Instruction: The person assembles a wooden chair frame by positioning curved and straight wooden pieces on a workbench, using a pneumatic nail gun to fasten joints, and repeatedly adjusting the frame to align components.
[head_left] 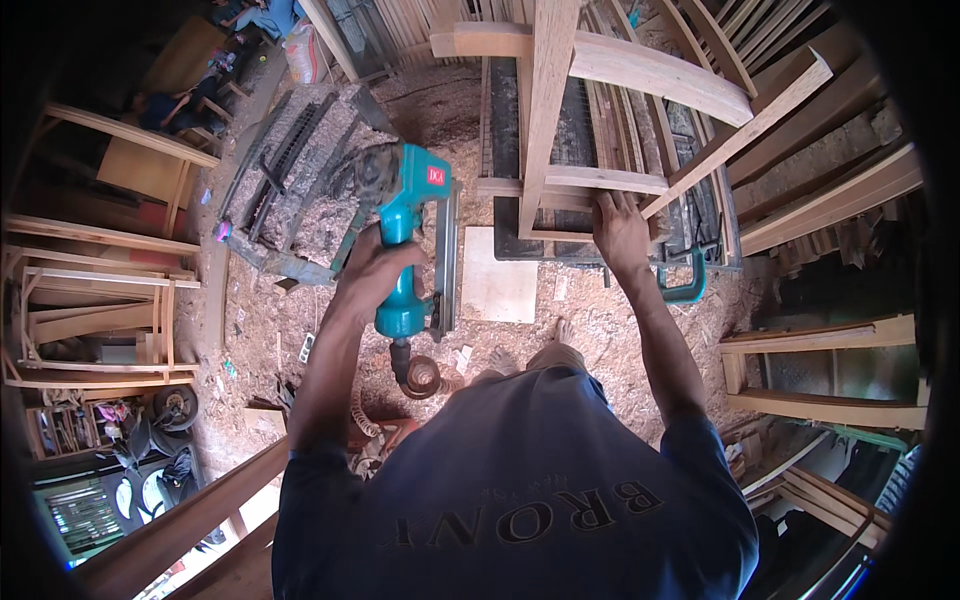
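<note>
My left hand (382, 270) is wrapped round the grip of a teal air nail gun (400, 215), held up left of the bench with its dark magazine (447, 270) on the right side. A coiled air hose (422, 378) hangs from the lower end of its handle. My right hand (622, 230) grips the near rail of a pale wooden frame (600, 178), with the fingertips partly hidden behind the wood. That frame rests on a dark workbench (508, 215), its long post (550, 90) slanting up and away. The nail gun and the frame are apart.
A teal clamp (686, 282) is on the bench's near right edge. A worn, shaving-covered stand (290, 190) is at the left, and a pale board (498, 275) lies on the shaving-strewn floor. Wooden frames (110, 280) line the left side. People sit at the far left.
</note>
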